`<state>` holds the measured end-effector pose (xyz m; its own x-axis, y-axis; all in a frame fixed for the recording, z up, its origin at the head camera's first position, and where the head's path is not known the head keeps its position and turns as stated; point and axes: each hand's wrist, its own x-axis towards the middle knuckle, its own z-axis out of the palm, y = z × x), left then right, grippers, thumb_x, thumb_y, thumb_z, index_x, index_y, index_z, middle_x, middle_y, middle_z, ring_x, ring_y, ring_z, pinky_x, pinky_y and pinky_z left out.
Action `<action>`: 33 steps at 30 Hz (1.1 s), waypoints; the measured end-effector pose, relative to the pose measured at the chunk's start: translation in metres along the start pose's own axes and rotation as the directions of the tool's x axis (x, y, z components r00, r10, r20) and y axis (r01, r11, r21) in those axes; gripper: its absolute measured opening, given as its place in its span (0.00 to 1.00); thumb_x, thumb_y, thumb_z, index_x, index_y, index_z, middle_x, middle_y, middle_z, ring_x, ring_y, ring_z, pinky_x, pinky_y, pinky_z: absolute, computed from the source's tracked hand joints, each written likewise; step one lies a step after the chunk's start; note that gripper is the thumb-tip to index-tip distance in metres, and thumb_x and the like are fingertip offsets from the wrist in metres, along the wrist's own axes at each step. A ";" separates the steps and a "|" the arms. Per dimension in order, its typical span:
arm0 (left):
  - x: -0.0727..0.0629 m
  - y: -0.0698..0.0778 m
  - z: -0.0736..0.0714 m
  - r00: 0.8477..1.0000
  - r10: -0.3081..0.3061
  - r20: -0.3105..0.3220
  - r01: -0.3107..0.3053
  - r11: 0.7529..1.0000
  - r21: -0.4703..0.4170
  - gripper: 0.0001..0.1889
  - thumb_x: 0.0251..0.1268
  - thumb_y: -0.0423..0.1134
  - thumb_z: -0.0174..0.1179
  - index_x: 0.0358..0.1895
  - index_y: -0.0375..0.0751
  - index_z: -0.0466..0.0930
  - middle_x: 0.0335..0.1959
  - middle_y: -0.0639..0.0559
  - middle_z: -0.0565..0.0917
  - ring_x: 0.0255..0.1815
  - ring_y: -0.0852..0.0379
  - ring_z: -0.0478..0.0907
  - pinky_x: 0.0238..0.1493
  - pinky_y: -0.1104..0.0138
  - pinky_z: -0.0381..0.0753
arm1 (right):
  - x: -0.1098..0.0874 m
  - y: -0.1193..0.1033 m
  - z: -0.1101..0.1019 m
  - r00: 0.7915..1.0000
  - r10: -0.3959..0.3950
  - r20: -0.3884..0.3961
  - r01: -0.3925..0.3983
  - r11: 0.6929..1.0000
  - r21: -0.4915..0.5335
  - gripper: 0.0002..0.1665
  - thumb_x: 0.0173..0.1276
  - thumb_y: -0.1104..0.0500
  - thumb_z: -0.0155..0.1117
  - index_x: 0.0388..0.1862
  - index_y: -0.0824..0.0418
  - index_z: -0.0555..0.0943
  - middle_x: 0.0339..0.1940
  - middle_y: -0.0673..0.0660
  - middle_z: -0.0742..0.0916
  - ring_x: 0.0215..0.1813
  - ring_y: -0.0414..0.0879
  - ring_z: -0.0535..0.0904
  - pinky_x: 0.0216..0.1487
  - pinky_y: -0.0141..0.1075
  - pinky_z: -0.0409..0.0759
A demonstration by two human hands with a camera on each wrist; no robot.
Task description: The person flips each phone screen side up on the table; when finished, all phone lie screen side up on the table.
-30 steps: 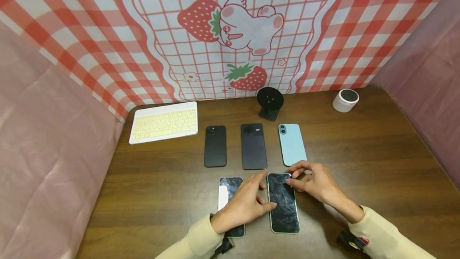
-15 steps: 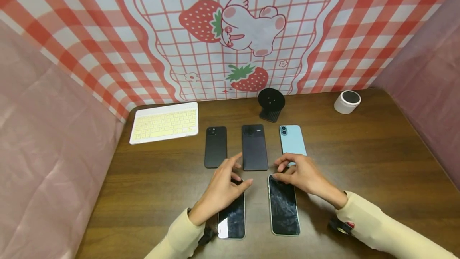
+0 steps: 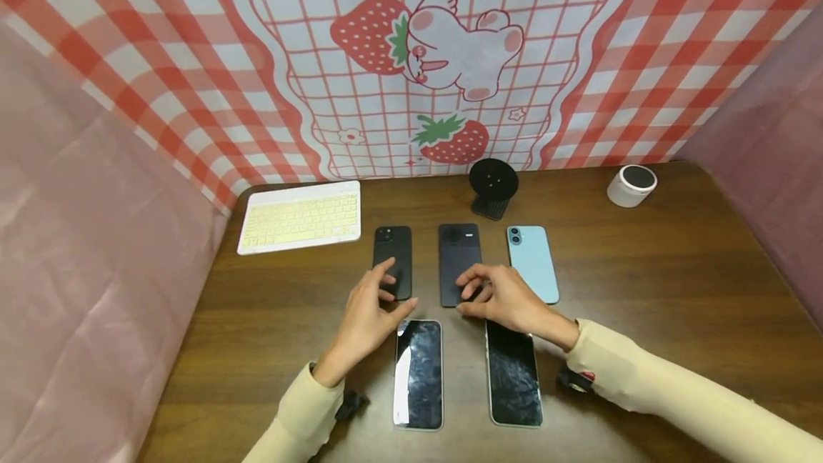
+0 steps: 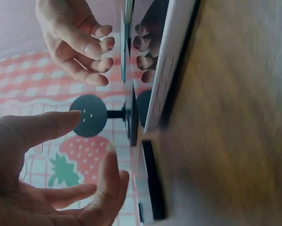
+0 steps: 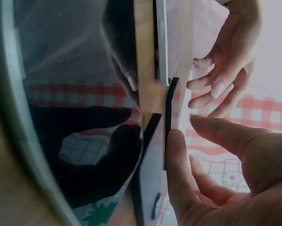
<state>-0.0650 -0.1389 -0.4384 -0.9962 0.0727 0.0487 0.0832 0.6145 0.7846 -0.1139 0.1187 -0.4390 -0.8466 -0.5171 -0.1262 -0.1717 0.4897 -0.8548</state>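
Observation:
My left hand (image 3: 365, 316) hovers by the lower end of a black phone (image 3: 400, 252), which lies back up. Its thumb and fingers stand apart with nothing between them, as the left wrist view confirms on that hand (image 4: 60, 179). Over the lower part of a dark blue-black phone (image 3: 452, 256) is my right hand (image 3: 508, 297), fingers loosely bent and holding nothing. In the right wrist view, a gap separates the thumb and fingers of that hand (image 5: 225, 169). Two phones lie screen up nearer me, a left one (image 3: 421, 377) and a right one (image 3: 516, 381) whose top end the right hand partly covers.
A light blue phone (image 3: 535, 263) lies right of the dark one. Behind are a white keyboard (image 3: 301, 216), a black round-headed stand (image 3: 494, 181) and a white cylinder (image 3: 631, 186). A checked strawberry cloth (image 3: 450, 141) hangs along the table's back edge.
Both hands have moved left and away from me, off the screen-up phones toward the back row. The front phones have kept their places; the view has shifted slightly.

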 end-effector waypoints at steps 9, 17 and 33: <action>0.008 -0.009 -0.007 0.997 -0.067 -0.034 0.070 0.992 0.109 0.41 0.61 0.43 0.76 0.74 0.31 0.69 0.55 0.33 0.82 0.51 0.37 0.83 0.56 0.46 0.81 | 0.027 -0.011 0.003 1.000 -0.028 0.001 0.028 0.999 -0.020 0.23 0.63 0.62 0.78 0.55 0.67 0.84 0.40 0.59 0.91 0.31 0.41 0.89 0.32 0.34 0.84; 0.010 -0.011 -0.007 0.988 -0.154 -0.024 0.156 0.967 0.204 0.44 0.59 0.48 0.77 0.75 0.34 0.68 0.57 0.32 0.79 0.51 0.37 0.76 0.52 0.49 0.75 | 0.058 -0.017 0.002 1.000 -0.019 0.008 0.019 0.999 0.036 0.25 0.63 0.64 0.77 0.57 0.71 0.82 0.42 0.64 0.91 0.29 0.47 0.89 0.31 0.39 0.87; 0.017 -0.004 -0.001 0.984 -0.164 0.065 0.133 0.932 0.337 0.48 0.58 0.53 0.77 0.78 0.35 0.66 0.70 0.25 0.68 0.61 0.31 0.69 0.62 0.45 0.74 | 0.120 -0.027 0.003 0.993 0.115 0.018 -0.116 0.991 0.071 0.28 0.64 0.62 0.78 0.61 0.68 0.81 0.45 0.63 0.91 0.33 0.40 0.88 0.42 0.38 0.89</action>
<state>-0.0827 -0.1409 -0.4406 -0.9925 0.0220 -0.1205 -0.0455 0.8472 0.5293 -0.2098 0.0414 -0.4330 -0.8512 -0.4705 -0.2325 -0.0365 0.4950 -0.8681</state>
